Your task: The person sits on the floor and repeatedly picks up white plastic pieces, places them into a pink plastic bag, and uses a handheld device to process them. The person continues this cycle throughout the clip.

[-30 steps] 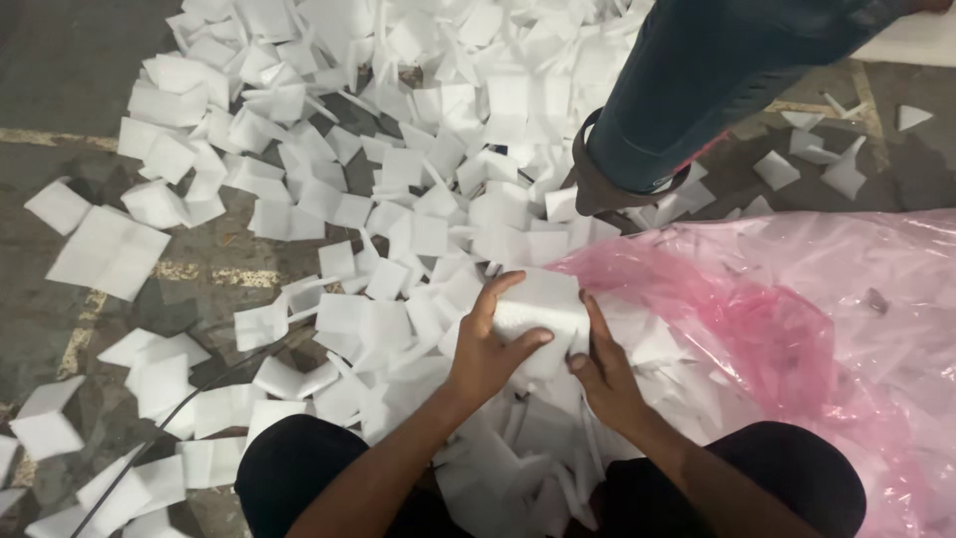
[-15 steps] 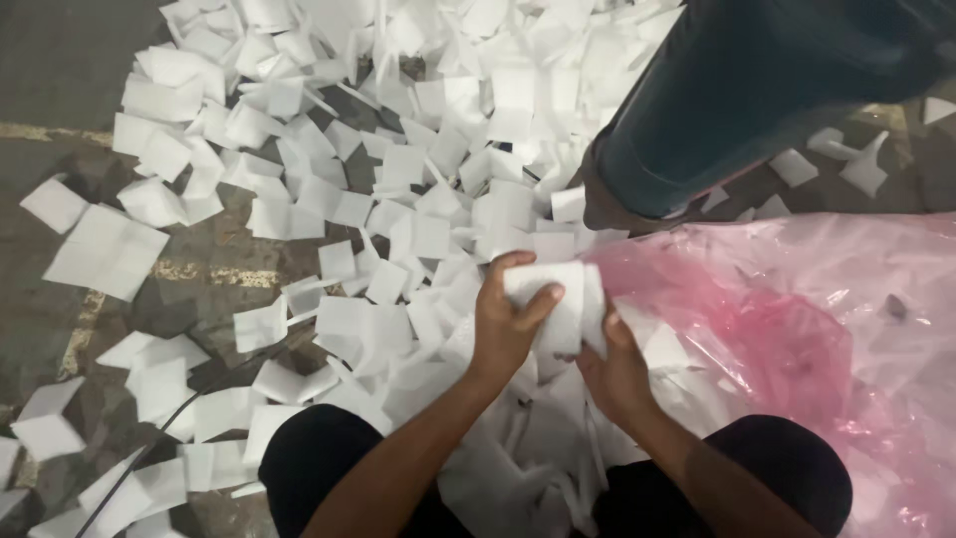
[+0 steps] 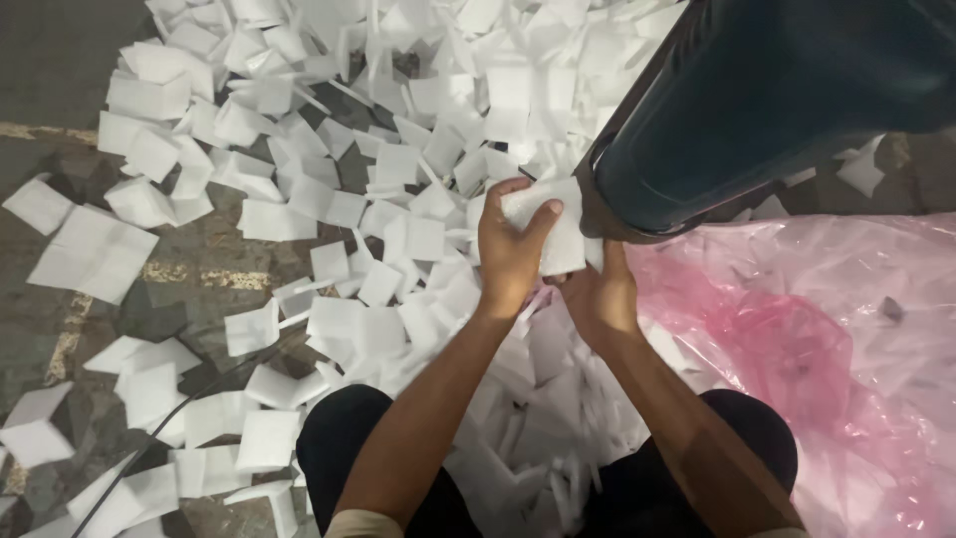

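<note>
Centrally, fingers (image 3: pixel 543 221) of the left hand (image 3: pixel 510 254) clamp a stack of white foam squares (image 3: pixel 558 239), the right hand (image 3: pixel 600 294) gripping beneath, above the littered floor (image 3: pixel 60 60), beside a pink plastic bag (image 3: pixel 827 339) and another person's dark trouser leg (image 3: pixel 757 110).

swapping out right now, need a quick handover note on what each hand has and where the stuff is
Left hand: fingers wrapped over the front of a stack of white foam squares, held above the floor.
Right hand: supports the same stack from below and behind, partly hidden.
Loose white foam squares cover the floor ahead and to the left.
Pink plastic bag lies open to the right; contents hard to tell.
Another person's dark trouser leg stands right behind the stack.
Done: one stack gathered. Left: most squares are still scattered.
</note>
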